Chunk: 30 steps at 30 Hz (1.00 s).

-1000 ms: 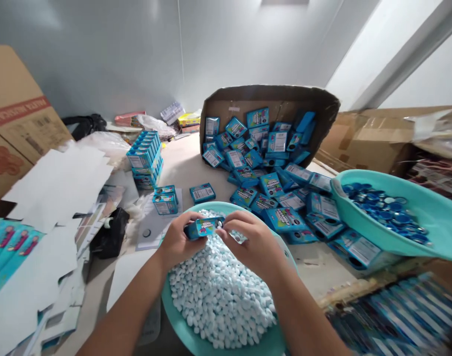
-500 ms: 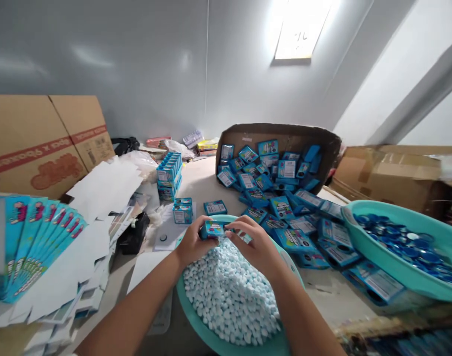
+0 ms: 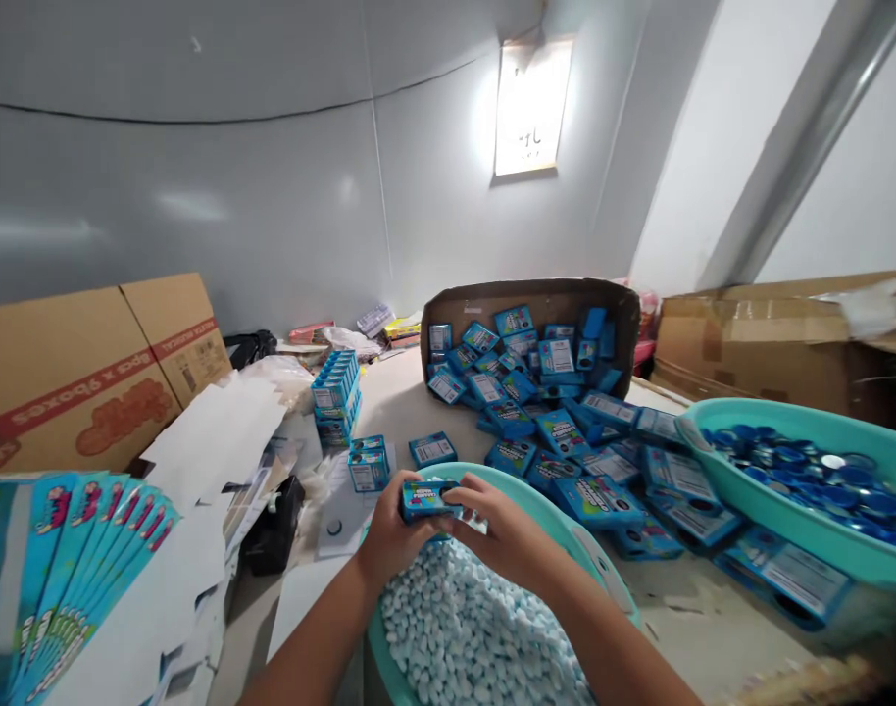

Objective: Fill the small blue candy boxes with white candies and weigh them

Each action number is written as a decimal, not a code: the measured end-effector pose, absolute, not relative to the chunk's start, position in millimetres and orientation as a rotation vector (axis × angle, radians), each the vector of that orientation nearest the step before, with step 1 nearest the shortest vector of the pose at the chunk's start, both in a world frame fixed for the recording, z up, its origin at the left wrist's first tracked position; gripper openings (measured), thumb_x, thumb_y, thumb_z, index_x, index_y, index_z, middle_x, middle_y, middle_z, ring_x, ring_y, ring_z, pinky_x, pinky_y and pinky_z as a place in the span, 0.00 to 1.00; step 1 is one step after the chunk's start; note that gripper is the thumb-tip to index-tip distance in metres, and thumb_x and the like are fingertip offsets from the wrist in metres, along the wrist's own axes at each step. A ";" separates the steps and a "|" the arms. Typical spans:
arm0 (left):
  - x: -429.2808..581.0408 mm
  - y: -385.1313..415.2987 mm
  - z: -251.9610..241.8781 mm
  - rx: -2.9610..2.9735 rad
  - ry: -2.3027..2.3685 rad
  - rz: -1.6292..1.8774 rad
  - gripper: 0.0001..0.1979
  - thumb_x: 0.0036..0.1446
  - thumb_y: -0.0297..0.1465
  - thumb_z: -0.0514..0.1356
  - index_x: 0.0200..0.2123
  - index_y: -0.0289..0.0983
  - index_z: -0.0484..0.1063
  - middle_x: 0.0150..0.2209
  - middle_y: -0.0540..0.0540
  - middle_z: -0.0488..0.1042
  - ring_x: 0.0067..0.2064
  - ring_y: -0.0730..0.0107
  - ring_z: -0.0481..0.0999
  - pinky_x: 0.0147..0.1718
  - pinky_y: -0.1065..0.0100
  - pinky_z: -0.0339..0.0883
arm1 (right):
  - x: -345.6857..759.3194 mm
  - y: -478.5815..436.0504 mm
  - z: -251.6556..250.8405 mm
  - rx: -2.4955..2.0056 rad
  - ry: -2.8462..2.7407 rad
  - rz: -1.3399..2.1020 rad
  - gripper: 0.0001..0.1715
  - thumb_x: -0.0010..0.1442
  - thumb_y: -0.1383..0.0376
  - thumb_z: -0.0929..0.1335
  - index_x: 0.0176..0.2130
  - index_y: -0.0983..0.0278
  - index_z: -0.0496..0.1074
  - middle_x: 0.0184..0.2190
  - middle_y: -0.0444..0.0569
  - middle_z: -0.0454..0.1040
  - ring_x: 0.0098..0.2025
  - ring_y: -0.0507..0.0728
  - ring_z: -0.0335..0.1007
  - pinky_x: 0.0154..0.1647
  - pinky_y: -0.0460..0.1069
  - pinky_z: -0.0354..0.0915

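A small blue candy box [image 3: 424, 498] with printed lettering is in my left hand [image 3: 387, 529], fingers wrapped round its left end. My right hand [image 3: 505, 525] is closed at the box's right end, thumb and fingertips pressed against it. Whether anything small sits between those fingertips is hidden. Both hands are above a teal basin [image 3: 562, 515] heaped with small pale-blue and white candies [image 3: 477, 628]. Just beyond the basin, one blue box [image 3: 432, 448] lies flat, and a pair of boxes [image 3: 368, 464] stands to its left.
Many blue boxes spill from a tipped carton [image 3: 528, 294] at the back. On the right is a teal tub [image 3: 793, 534] of shiny blue round pieces. Blue printed packets [image 3: 73, 559], white card sheets [image 3: 205, 441] and a brown carton [image 3: 73, 373] occupy the left. Stacked boxes [image 3: 336, 392] stand farther back.
My view has shifted, so the basin and hands appear lower. My right fingers have moved in against the end of the box, which my left hand still holds.
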State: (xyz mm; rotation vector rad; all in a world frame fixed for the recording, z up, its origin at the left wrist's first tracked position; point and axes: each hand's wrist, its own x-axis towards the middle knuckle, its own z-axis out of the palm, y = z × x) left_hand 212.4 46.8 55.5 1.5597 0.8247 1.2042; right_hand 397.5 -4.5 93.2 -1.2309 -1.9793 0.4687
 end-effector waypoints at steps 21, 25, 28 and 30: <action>24.5 -4.3 23.0 1.262 1.389 1.187 0.32 0.46 0.49 0.73 0.49 0.40 0.71 0.42 0.44 0.81 0.44 0.55 0.82 0.46 0.58 0.76 | 405.6 8.1 92.7 -1.472 -1.895 0.510 0.24 0.66 0.46 0.63 0.44 0.60 0.76 0.36 0.53 0.79 0.36 0.59 0.77 0.36 0.52 0.75; 20.3 -4.3 -6.5 1.314 1.244 1.058 0.34 0.47 0.48 0.74 0.55 0.43 0.70 0.54 0.40 0.78 0.57 0.48 0.78 0.60 0.51 0.69 | 412.9 10.0 98.2 -1.533 -1.782 0.475 0.26 0.64 0.42 0.63 0.39 0.59 0.76 0.33 0.53 0.78 0.35 0.60 0.76 0.33 0.52 0.74; 14.8 -3.6 -5.5 1.322 1.133 1.179 0.50 0.42 0.55 0.74 0.64 0.45 0.62 0.65 0.34 0.69 0.67 0.43 0.69 0.64 0.48 0.63 | 414.7 10.6 98.2 -1.584 -1.725 0.477 0.26 0.62 0.41 0.65 0.38 0.60 0.74 0.32 0.53 0.77 0.34 0.60 0.75 0.35 0.54 0.73; 8.9 -2.2 1.4 1.353 1.074 1.332 0.56 0.39 0.65 0.69 0.65 0.42 0.61 0.65 0.31 0.68 0.69 0.42 0.65 0.68 0.47 0.57 | 413.0 12.1 95.2 -1.615 -1.707 0.478 0.27 0.61 0.40 0.66 0.37 0.61 0.73 0.32 0.54 0.77 0.34 0.60 0.74 0.36 0.54 0.72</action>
